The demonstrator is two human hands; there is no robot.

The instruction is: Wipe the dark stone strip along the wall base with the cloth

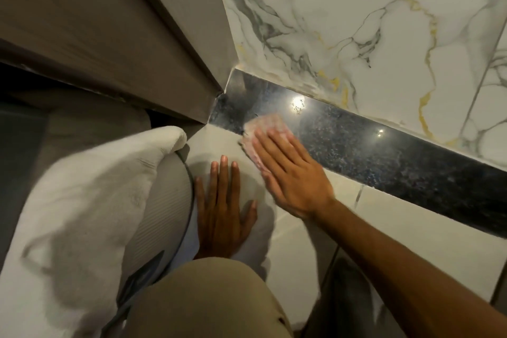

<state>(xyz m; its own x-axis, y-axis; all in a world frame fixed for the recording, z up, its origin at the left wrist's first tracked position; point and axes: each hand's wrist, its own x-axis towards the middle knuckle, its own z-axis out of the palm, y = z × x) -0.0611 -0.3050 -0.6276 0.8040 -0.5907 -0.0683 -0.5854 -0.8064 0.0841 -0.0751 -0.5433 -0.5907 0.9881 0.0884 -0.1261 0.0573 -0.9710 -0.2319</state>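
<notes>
A glossy dark speckled stone strip runs along the base of the marble wall, from the door-frame corner down to the right. My right hand lies flat on a pale pink cloth, pressing it against the strip's left part, close to the corner. Most of the cloth is hidden under the palm and fingers. My left hand rests flat, fingers spread, on the light floor tile beside a white towel, holding nothing.
A grey-brown door frame meets the strip at the corner. White marble wall tiles with grey and gold veins rise above the strip. A folded white towel lies at the left. My knee in beige cloth is at the bottom.
</notes>
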